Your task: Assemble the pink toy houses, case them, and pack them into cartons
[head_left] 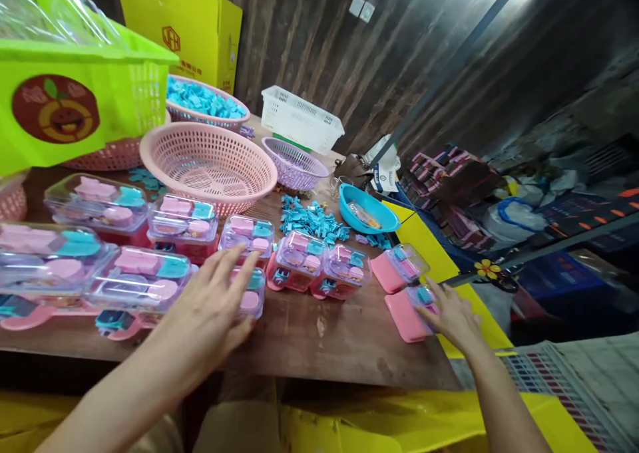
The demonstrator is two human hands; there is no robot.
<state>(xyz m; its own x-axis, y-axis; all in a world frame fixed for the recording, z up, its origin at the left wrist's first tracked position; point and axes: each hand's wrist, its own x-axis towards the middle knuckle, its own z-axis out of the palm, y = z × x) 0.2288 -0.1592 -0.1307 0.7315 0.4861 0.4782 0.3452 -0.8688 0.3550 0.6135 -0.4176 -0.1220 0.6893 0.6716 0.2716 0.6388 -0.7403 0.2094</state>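
Observation:
My left hand [207, 306] reaches over a small clear-lidded toy case [253, 295] in the front row, its thumb and fingers round the case's near side. Pink and light blue pieces show under the lid. My right hand [456, 316] has thumb and fingers on a toy case lying on its side [407, 316], pink base to the left; the fingers partly cover its clear top. Just behind it lies a second tipped case [397, 267]. Two upright cases [299, 257] stand between my hands, and several more [140, 280] are at the left.
Loose blue pieces [312, 219] lie behind the cases. Further back are a pink basket [210, 137], a purple basket [294, 163], a white crate [302, 117] and a blue basin [369, 208]. A green crate [120, 100] stands left. Yellow cardboard [479, 306] borders the table's right edge.

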